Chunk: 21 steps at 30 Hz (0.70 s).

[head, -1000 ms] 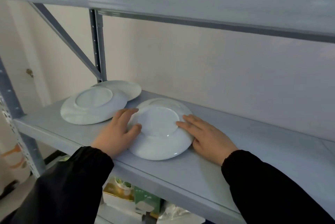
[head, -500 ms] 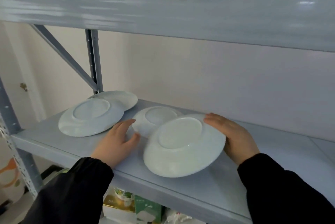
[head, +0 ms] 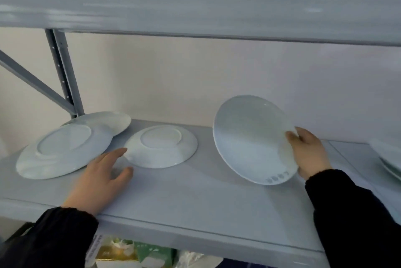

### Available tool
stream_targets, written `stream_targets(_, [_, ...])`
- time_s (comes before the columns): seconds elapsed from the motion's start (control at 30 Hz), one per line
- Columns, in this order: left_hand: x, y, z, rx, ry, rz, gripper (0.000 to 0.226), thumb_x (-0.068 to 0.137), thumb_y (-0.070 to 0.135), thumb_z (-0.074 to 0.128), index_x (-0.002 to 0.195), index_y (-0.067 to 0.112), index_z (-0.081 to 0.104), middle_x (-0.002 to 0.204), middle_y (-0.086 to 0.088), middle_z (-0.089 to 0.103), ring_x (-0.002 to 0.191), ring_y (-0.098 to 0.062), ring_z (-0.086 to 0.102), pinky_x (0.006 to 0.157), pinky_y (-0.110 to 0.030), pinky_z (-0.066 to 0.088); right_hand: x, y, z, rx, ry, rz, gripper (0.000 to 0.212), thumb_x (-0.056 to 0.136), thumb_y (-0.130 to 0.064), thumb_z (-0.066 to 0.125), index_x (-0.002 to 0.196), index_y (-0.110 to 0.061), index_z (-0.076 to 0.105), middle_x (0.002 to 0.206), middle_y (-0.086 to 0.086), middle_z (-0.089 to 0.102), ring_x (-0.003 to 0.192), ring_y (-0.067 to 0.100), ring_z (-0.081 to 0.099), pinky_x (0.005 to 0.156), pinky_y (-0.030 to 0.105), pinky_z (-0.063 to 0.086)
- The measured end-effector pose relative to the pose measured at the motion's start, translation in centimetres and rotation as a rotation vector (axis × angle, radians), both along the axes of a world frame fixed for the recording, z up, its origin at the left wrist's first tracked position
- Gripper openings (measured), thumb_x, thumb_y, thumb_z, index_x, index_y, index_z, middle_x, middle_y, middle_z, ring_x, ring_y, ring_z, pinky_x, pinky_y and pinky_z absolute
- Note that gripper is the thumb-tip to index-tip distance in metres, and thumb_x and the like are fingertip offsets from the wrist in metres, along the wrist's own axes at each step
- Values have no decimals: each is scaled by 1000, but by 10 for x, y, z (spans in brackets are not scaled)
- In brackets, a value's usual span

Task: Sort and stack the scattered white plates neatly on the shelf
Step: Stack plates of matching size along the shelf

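My right hand point(head: 308, 155) grips the right rim of a white plate point(head: 249, 137), held tilted above the grey shelf point(head: 195, 198) with its inner face toward me. My left hand point(head: 102, 178) rests open on the shelf, fingers just touching the near-left edge of a small upside-down plate point(head: 161, 146). A larger upside-down plate point(head: 63, 150) lies to the left, leaning on another plate point(head: 108, 121) behind it. A stack of plates point(head: 388, 157) shows at the right edge, mostly cut off.
The upper shelf board point(head: 195, 1) hangs low overhead. A grey upright post point(head: 65, 77) and diagonal brace point(head: 32, 85) stand at the back left. A wall closes the back. Boxes and bags point(head: 134, 254) sit below the shelf.
My right hand lifted the top plate off the small one, carried it rightward and turned it so its inner face shows. My left hand let go and stayed beside the small plate.
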<state>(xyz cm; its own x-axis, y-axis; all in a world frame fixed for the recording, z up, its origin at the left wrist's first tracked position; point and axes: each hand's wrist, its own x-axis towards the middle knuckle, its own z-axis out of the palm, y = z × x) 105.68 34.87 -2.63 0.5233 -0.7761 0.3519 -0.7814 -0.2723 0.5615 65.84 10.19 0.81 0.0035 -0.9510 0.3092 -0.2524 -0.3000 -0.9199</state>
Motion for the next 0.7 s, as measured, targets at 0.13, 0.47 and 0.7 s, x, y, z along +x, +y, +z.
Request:
stream_targets(0.13, [1,2,0,36,-9,-8,62,77,63,47,134,37,47,137,7,52,126,-18,45,106,-43,37,2,-4,-6,133,156,14,14,94,-18,55,95,-19,68,88,-3,69,82,21,66,69,30,51])
stream_targets(0.47, [-6,2,-1,23,-61,21,49,86,40,61,133,32,50,137,4,53,126,-21,46,107,-43,37,-4,-4,-6,152,555,-65,49,91,-8,46,139,-11,52,139,6,55,128,24,49,102,28,35])
stream_targets(0.7, [-11,2,2,34,-57,38,48,87,44,56,133,33,49,138,4,52,128,-20,44,107,-41,35,-1,7,-5,-11,581,-3,48,93,-34,54,139,-20,52,143,0,51,129,20,47,100,27,34])
